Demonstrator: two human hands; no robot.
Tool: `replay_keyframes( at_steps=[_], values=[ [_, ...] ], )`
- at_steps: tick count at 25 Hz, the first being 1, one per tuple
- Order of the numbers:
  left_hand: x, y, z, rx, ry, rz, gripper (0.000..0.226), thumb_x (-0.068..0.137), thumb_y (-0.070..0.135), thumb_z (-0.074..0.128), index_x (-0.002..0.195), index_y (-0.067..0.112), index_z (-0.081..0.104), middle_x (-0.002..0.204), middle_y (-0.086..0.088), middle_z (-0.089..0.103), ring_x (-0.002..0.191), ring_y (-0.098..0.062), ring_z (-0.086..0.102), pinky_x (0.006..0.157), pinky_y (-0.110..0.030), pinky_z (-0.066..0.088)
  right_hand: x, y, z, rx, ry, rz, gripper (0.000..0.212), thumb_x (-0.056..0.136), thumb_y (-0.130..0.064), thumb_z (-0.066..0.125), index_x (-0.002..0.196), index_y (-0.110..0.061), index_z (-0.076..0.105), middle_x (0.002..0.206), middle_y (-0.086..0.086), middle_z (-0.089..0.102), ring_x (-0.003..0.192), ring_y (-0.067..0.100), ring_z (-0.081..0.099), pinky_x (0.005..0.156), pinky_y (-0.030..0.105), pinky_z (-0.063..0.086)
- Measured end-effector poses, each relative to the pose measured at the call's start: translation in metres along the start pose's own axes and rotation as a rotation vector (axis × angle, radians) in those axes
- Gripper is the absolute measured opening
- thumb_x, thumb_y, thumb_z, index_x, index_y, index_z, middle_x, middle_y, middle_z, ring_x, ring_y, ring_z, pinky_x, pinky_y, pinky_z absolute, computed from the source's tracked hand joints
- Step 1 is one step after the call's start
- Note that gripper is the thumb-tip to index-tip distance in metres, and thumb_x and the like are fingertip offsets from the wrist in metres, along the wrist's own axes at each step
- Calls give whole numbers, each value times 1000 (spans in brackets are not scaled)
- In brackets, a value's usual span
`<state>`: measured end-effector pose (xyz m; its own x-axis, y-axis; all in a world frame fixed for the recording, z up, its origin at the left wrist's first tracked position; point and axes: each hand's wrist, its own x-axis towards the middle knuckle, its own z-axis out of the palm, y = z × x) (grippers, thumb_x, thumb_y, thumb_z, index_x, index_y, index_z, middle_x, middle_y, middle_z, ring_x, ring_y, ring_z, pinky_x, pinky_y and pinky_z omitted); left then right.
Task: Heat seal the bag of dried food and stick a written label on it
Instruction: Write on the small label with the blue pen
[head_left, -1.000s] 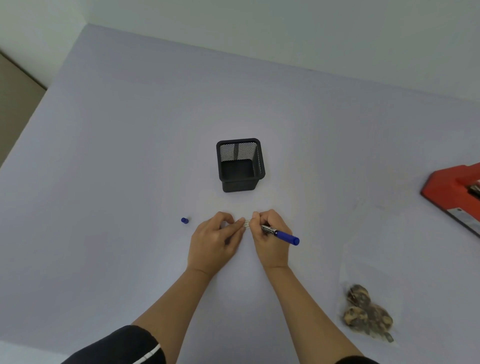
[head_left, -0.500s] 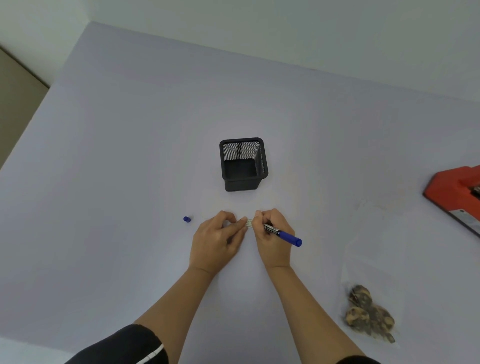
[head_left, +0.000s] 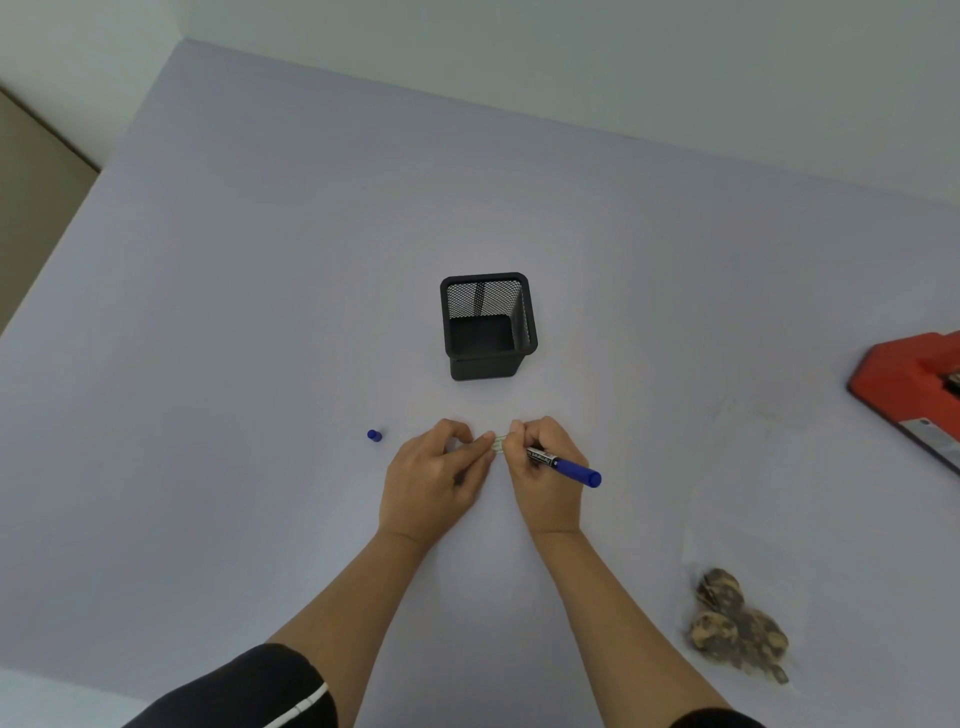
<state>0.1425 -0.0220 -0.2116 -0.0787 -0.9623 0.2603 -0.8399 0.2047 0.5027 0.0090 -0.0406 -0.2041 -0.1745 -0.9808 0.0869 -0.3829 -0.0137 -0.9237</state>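
Note:
A small pale label lies on the table between my two hands. My left hand presses its fingertips on the label's left end. My right hand grips a blue marker with its tip down at the label; the tip is hidden by my fingers. The marker's blue cap lies loose to the left. A clear bag of brown dried food lies flat at the lower right, apart from both hands.
A black mesh pen holder stands just beyond my hands. A red heat sealer sits at the right edge, partly out of frame. The lavender table meets a white wall at the back.
Both hands stay at the label with the marker; only slight shifts of the view and of my right hand show.

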Motion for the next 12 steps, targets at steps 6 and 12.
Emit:
replay_keyframes(
  at_steps=[6,12],
  values=[
    [0,1,0,-6,2,5,22,87,33,59,97,21,74,83,-1,64,55,-16,54,50,-27,48,-1,-2,-1,14,-2,-11,34,85,-23,50,59,-2,45,56,14,51,59,25,47,50,16,40],
    [0,0,0,-5,1,-1,22,86,33,60,97,21,75,83,-1,64,55,-16,54,50,-25,47,0,-3,-2,53,-9,49,30,85,-26,50,61,-10,44,57,14,50,57,26,47,51,20,42]
  ],
)
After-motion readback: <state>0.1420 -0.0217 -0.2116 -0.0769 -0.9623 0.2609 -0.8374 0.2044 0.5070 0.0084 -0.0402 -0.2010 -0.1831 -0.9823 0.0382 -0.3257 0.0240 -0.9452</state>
